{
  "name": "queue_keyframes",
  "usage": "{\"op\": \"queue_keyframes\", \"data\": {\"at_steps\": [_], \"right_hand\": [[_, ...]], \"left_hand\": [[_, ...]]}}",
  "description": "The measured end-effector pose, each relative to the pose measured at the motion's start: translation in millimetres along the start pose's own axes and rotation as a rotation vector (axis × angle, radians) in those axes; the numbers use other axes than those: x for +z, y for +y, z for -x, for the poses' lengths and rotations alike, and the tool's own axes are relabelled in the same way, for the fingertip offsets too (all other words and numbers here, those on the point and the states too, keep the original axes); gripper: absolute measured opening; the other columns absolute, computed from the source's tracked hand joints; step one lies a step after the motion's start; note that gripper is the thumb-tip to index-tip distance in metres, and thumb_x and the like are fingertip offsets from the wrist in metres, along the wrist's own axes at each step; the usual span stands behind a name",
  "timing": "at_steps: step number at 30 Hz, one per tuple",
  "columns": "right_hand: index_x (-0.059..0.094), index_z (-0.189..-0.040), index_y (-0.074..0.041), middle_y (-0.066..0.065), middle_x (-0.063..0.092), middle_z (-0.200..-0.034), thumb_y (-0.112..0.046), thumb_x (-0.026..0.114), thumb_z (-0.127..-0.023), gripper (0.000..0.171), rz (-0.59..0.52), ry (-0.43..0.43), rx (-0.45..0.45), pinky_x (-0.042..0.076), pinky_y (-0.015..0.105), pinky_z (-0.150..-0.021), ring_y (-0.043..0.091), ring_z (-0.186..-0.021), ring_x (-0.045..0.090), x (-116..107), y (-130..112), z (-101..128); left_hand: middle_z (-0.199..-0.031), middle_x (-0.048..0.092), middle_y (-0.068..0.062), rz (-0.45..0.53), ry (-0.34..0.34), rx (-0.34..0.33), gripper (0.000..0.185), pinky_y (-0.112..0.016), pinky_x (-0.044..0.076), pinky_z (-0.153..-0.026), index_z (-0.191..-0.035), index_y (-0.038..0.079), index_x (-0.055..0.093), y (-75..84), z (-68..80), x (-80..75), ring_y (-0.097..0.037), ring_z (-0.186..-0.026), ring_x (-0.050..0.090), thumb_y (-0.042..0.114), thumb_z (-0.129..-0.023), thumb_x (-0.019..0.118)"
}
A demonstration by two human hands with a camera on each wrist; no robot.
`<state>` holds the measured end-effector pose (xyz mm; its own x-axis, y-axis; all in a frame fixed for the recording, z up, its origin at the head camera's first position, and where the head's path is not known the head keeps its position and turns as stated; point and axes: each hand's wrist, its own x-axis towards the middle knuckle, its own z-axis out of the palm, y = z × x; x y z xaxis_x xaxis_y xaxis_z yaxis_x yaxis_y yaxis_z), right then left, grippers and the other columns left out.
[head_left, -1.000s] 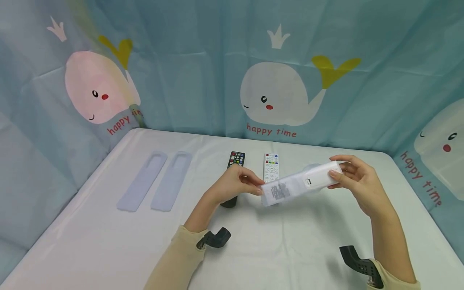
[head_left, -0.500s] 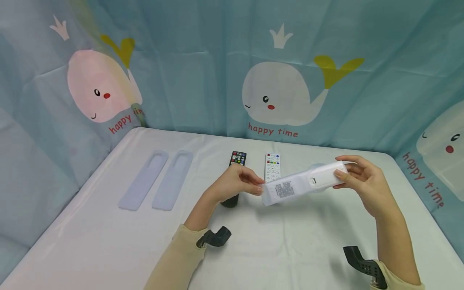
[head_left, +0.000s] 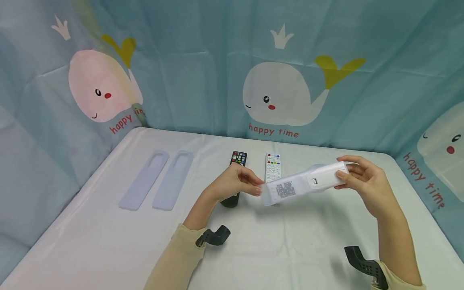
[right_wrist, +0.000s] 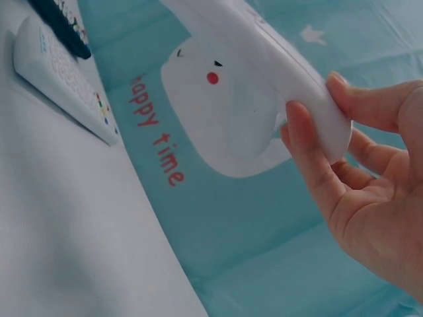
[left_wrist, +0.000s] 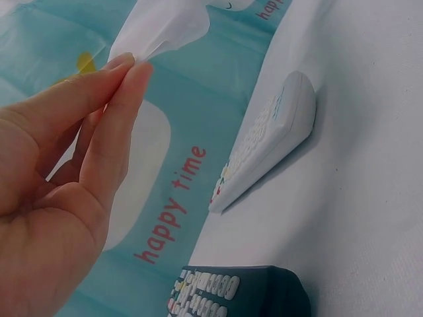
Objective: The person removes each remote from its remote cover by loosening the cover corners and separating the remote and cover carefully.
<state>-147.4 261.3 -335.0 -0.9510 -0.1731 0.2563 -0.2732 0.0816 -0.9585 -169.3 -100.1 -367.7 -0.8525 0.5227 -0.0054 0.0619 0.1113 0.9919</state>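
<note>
White-clothed table (head_left: 108, 241) before a whale-print curtain (head_left: 203, 80). White plastic remote in a translucent silicone sleeve (head_left: 302, 183), held above the table, long axis left-right, far end tilted up rightward. Left hand (head_left: 232, 183) pinches the sleeve's loose near-left edge; right hand (head_left: 362, 181) grips the right end.

Both hands (head_left: 235, 183) (head_left: 364, 181) holding sleeved white remote (head_left: 304, 183) above table (head_left: 108, 241), two remotes (head_left: 237, 159) (head_left: 272, 165) behind

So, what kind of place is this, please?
Probably a staged recording booth, not a lived-in room: a whale-print curtain closes in a white-covered table, with remotes and two silicone sleeves laid out in tidy rows.
</note>
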Motion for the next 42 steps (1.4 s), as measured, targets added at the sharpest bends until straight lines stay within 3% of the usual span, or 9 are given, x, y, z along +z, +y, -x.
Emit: {"op": "queue_keyframes", "data": {"at_steps": [19,28,34,38,42], "right_hand": [[0.072,-0.121,-0.018,-0.004,0.076,-0.104,0.017,0.061,-0.097,0.044,-0.025,0.029,-0.021,0.062,0.022,-0.067,0.008,-0.085,0.074,-9.7,1.7,3.4],[0.072,-0.121,-0.018,-0.004,0.075,-0.105,0.017,0.060,-0.098,0.044,-0.046,0.049,-0.016,0.062,0.021,-0.068,0.008,-0.086,0.074,-12.3,1.2,5.9],[0.072,-0.121,-0.016,-0.004,0.075,-0.107,0.017,0.061,-0.098,0.042,-0.051,0.071,-0.040,0.062,0.021,-0.068,0.008,-0.087,0.074,-9.7,1.8,5.9],[0.072,-0.121,-0.014,-0.004,0.076,-0.107,0.017,0.061,-0.097,0.041,-0.054,0.089,-0.062,0.062,0.020,-0.068,0.008,-0.086,0.073,-7.4,2.8,3.7],[0.072,-0.121,-0.014,-0.004,0.076,-0.107,0.016,0.063,-0.097,0.040,-0.058,0.102,-0.065,0.061,0.019,-0.068,0.007,-0.086,0.073,-6.4,3.0,1.9]], "left_hand": [[-0.095,0.079,-0.014,0.002,-0.026,0.008,0.022,-0.035,0.065,-0.080,-0.108,-0.013,0.076,-0.9,1.7,-4.8,-0.015,-0.079,0.077,-0.009,-0.087,0.080],[-0.094,0.080,-0.014,-0.007,-0.028,0.014,0.022,-0.031,0.063,-0.077,-0.108,-0.014,0.075,0.6,2.7,-6.6,-0.012,-0.078,0.076,-0.009,-0.087,0.079],[-0.091,0.079,-0.008,-0.047,0.036,0.006,0.022,-0.035,0.062,-0.078,-0.107,-0.009,0.078,2.1,1.8,-5.0,-0.011,-0.077,0.073,-0.004,-0.086,0.082],[-0.088,0.076,-0.002,-0.055,0.097,-0.012,0.024,-0.030,0.058,-0.076,-0.108,-0.005,0.079,3.3,1.6,-1.7,-0.011,-0.077,0.070,-0.001,-0.085,0.084],[-0.089,0.072,-0.004,-0.002,0.081,-0.017,0.031,-0.033,0.063,-0.083,-0.118,-0.008,0.073,1.9,0.6,1.1,-0.011,-0.078,0.072,-0.002,-0.089,0.080]]}}
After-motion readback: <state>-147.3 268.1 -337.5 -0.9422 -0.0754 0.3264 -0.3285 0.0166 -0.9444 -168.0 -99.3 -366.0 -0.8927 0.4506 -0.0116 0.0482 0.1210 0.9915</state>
